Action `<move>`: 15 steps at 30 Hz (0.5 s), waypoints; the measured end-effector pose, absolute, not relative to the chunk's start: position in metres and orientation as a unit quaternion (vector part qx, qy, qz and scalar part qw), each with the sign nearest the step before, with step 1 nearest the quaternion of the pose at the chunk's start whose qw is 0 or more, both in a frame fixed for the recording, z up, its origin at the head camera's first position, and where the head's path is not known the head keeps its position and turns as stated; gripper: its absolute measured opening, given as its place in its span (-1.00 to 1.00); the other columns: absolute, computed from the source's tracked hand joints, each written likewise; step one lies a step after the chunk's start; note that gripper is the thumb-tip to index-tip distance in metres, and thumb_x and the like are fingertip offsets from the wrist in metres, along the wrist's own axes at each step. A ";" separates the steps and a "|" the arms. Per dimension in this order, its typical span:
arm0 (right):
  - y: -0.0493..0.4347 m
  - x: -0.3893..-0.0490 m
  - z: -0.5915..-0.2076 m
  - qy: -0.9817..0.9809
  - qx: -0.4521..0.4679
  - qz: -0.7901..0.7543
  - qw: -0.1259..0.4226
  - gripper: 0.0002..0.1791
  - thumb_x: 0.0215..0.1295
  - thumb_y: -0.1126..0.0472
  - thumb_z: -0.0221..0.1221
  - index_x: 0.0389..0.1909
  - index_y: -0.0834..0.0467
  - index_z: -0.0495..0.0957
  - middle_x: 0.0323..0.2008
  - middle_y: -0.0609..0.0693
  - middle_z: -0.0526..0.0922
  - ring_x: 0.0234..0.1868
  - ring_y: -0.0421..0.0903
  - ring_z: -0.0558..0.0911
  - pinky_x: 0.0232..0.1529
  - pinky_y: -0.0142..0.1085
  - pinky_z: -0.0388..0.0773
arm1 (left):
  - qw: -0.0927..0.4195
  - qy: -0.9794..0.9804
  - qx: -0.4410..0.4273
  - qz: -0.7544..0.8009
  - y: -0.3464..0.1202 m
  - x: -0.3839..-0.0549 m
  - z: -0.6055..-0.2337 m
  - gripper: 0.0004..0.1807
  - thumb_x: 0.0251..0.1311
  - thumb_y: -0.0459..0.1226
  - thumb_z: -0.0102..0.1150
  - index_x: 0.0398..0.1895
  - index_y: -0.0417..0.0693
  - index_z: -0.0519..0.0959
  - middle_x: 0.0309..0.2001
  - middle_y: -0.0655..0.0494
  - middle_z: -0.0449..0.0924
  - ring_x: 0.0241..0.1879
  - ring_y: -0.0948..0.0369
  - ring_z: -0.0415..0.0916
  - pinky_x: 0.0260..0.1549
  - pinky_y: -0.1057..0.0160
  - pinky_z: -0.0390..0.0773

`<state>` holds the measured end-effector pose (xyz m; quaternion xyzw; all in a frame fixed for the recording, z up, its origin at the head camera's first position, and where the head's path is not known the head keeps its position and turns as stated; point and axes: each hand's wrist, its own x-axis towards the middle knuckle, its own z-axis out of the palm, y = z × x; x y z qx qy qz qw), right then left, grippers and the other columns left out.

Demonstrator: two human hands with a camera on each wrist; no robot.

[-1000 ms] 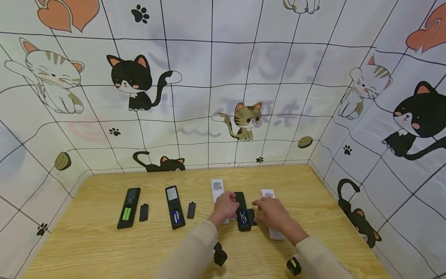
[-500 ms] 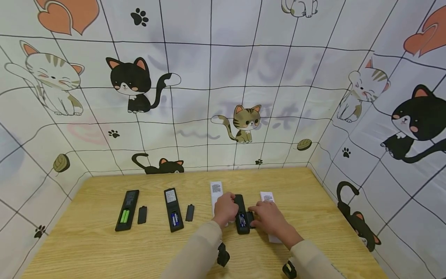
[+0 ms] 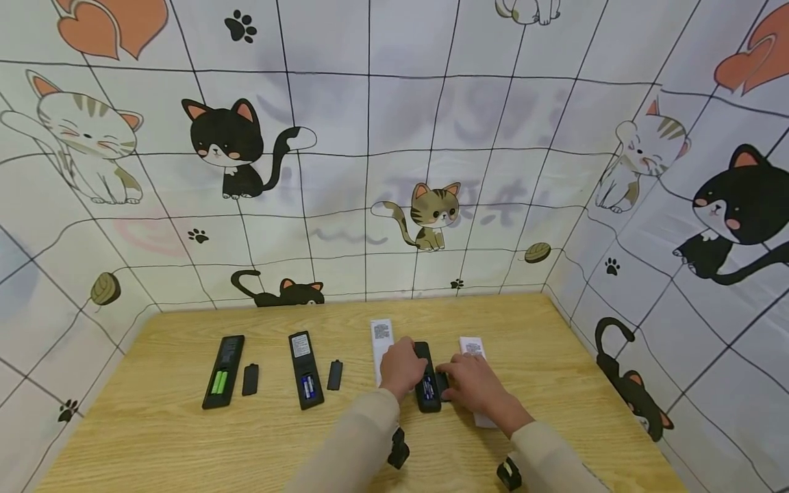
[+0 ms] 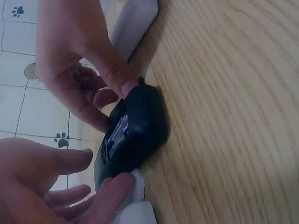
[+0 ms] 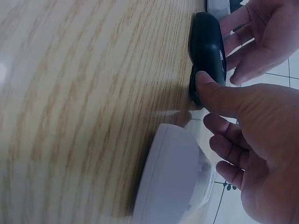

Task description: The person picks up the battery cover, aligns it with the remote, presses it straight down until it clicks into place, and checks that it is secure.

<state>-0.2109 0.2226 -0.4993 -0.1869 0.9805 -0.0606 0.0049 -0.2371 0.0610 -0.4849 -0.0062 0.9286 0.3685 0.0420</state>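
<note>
A black remote control lies face down on the table, its battery compartment holding blue-and-silver batteries. My left hand is at the remote's left side. In the left wrist view its fingers are loosely extended, one touching the remote's edge. To the right, a dark battery cover lies against the remote, partly hidden by my right hand. My right thumb and forefinger pinch the cover's two ends; the right wrist view shows the thumb on its near end.
White remotes stand on both sides, one behind the left hand and another under the right hand. Farther left lie two black remotes with batteries showing, each beside a loose cover. A cat-printed cloth surrounds the table.
My left hand has shifted slightly right, up to the black remote's edge. My right fingers have closed in on the battery cover. The other remotes have stayed in place.
</note>
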 end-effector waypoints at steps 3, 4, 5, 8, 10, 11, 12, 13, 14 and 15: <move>0.223 -0.213 -0.500 0.981 -0.183 -0.060 0.002 -0.49 0.02 -0.02 0.44 0.03 0.02 0.65 -0.29 -0.08 0.57 -0.31 -0.11 0.44 -0.07 -0.07 0.39 | 0.026 0.936 -0.006 0.350 0.066 -0.239 -0.486 -0.66 0.16 -0.19 0.31 -0.09 -0.21 0.55 -0.29 -0.13 0.65 -0.38 0.00 0.61 -0.41 0.05 0.59; 0.223 -0.213 -0.501 0.981 -0.183 -0.059 0.000 -0.49 0.02 -0.03 0.44 0.02 0.02 0.66 -0.29 -0.08 0.57 -0.32 -0.11 0.43 -0.09 -0.08 0.38 | 0.022 0.938 -0.007 0.345 0.068 -0.239 -0.485 -0.67 0.15 -0.19 0.31 -0.11 -0.21 0.54 -0.31 -0.14 0.64 -0.39 -0.01 0.60 -0.43 0.05 0.59; 0.223 -0.213 -0.501 0.981 -0.183 -0.058 -0.002 -0.50 0.01 -0.03 0.44 0.02 0.02 0.66 -0.30 -0.09 0.57 -0.33 -0.12 0.42 -0.10 -0.10 0.38 | 0.020 0.940 -0.008 0.341 0.069 -0.239 -0.485 -0.67 0.15 -0.20 0.31 -0.11 -0.21 0.54 -0.31 -0.14 0.63 -0.41 -0.01 0.60 -0.45 0.05 0.58; 0.224 -0.213 -0.502 0.981 -0.186 -0.059 -0.008 -0.50 0.00 -0.04 0.45 0.00 0.01 0.67 -0.33 -0.10 0.56 -0.35 -0.14 0.40 -0.15 -0.13 0.35 | 0.013 0.945 -0.015 0.325 0.073 -0.239 -0.486 -0.69 0.12 -0.22 0.32 -0.15 -0.21 0.54 -0.35 -0.13 0.62 -0.45 0.00 0.58 -0.50 0.07 0.56; 0.225 -0.213 -0.503 0.980 -0.189 -0.059 -0.012 -0.51 -0.01 -0.04 0.45 -0.01 0.01 0.67 -0.34 -0.11 0.55 -0.36 -0.15 0.39 -0.17 -0.14 0.35 | 0.010 0.950 -0.020 0.310 0.076 -0.239 -0.486 -0.67 0.11 -0.21 0.33 -0.14 -0.20 0.54 -0.35 -0.13 0.61 -0.45 0.00 0.58 -0.51 0.08 0.57; 0.225 -0.212 -0.503 0.980 -0.190 -0.059 -0.013 -0.51 -0.01 -0.03 0.46 -0.02 0.02 0.67 -0.35 -0.11 0.55 -0.37 -0.15 0.39 -0.17 -0.14 0.35 | 0.009 0.954 -0.022 0.300 0.077 -0.239 -0.487 -0.66 0.10 -0.20 0.34 -0.12 -0.20 0.54 -0.36 -0.13 0.61 -0.45 0.00 0.58 -0.51 0.07 0.57; 0.225 -0.212 -0.503 0.980 -0.191 -0.060 -0.015 -0.51 -0.02 -0.03 0.46 -0.03 0.02 0.67 -0.36 -0.11 0.54 -0.37 -0.15 0.39 -0.17 -0.14 0.35 | 0.006 0.957 -0.022 0.291 0.079 -0.239 -0.487 -0.65 0.10 -0.20 0.35 -0.12 -0.20 0.54 -0.36 -0.13 0.61 -0.45 0.00 0.59 -0.51 0.07 0.58; 0.225 -0.211 -0.502 0.979 -0.192 -0.061 -0.015 -0.51 -0.02 -0.03 0.46 -0.03 0.02 0.67 -0.37 -0.11 0.54 -0.37 -0.15 0.39 -0.16 -0.13 0.35 | 0.003 0.959 -0.021 0.281 0.080 -0.239 -0.487 -0.64 0.09 -0.20 0.36 -0.11 -0.20 0.54 -0.37 -0.13 0.61 -0.45 0.00 0.59 -0.51 0.07 0.58; 0.225 -0.211 -0.501 0.979 -0.192 -0.062 -0.016 -0.52 -0.03 -0.02 0.47 -0.04 0.03 0.68 -0.38 -0.11 0.53 -0.38 -0.15 0.38 -0.17 -0.13 0.35 | 0.002 0.962 -0.019 0.272 0.082 -0.239 -0.488 -0.63 0.09 -0.20 0.36 -0.11 -0.20 0.54 -0.37 -0.13 0.61 -0.45 0.00 0.59 -0.51 0.06 0.59; 0.225 -0.211 -0.500 0.979 -0.191 -0.062 -0.015 -0.52 -0.02 -0.02 0.47 -0.04 0.03 0.68 -0.38 -0.11 0.53 -0.38 -0.15 0.38 -0.16 -0.12 0.36 | 0.001 0.964 -0.016 0.264 0.083 -0.240 -0.489 -0.63 0.09 -0.19 0.36 -0.10 -0.20 0.54 -0.37 -0.13 0.61 -0.44 0.00 0.59 -0.51 0.06 0.59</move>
